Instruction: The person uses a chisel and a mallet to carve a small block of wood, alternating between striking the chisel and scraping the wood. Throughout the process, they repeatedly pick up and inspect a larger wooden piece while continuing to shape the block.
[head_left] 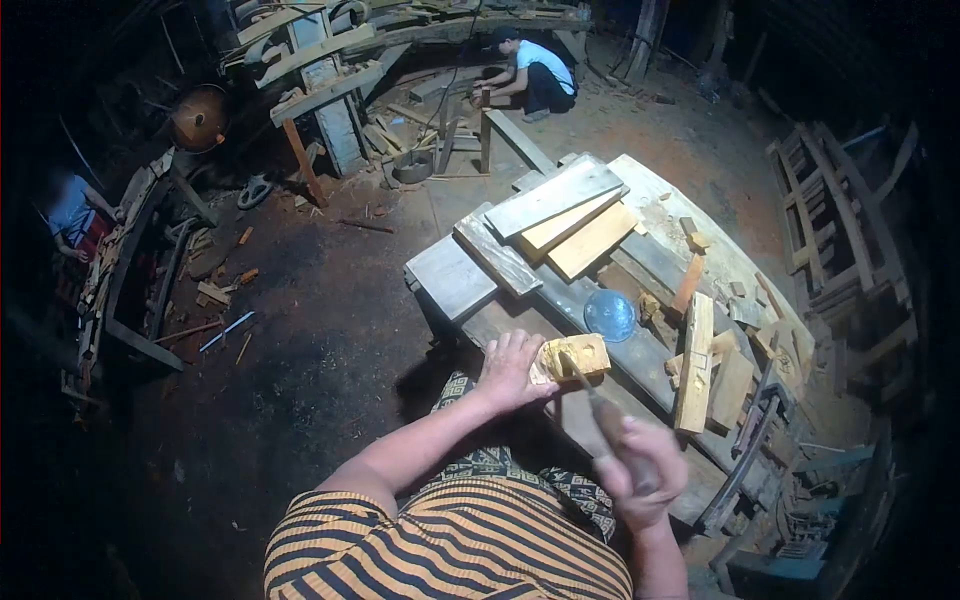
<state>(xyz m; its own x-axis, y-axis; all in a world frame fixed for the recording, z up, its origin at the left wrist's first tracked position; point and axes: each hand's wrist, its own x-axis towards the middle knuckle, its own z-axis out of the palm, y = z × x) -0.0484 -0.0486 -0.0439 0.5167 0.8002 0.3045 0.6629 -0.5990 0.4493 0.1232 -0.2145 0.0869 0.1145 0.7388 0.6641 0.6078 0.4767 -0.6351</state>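
A small yellowish wood block lies at the near edge of the workbench, with a rough carved face. My left hand grips its left end. In my right hand is the wooden handle of a tool; its blade reaches up and left to the carved part of the block and is blurred. My fingers are wrapped round the handle. Beyond the block, a round bluish translucent dish sits on the bench boards.
Planks are stacked at the bench's far left. Wood offcuts and a frame saw lie to the right. One person crouches at the back; another person is at far left. Pallets stand at right.
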